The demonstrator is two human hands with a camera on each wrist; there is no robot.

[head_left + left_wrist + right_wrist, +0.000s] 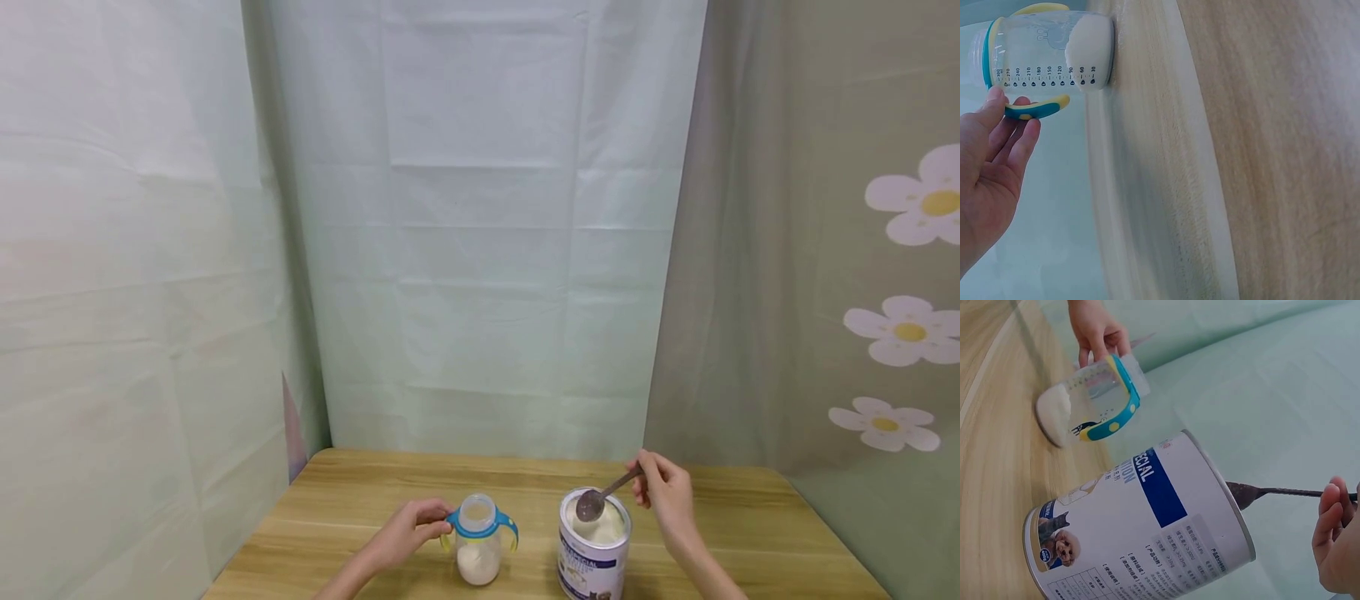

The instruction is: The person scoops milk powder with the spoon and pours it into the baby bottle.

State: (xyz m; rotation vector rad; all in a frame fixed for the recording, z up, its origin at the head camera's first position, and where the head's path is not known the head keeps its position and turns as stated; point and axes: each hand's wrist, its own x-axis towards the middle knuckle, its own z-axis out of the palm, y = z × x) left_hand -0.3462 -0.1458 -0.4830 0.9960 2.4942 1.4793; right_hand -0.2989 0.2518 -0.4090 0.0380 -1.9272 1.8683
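Observation:
A clear baby bottle with a blue and yellow two-handled collar stands upright on the table, its top uncapped. White powder fills its lower part. My left hand pinches one of the bottle's handles between thumb and fingers. To the right stands an open can with a white and blue label, pale powder inside. Over the can's mouth my right hand holds a dark spoon by the end of its handle, the bowl down at the opening.
The wood-grain table has rounded far corners. Pale green cloth hangs behind it, and more cloth hangs at both sides, with white flowers printed on the right one.

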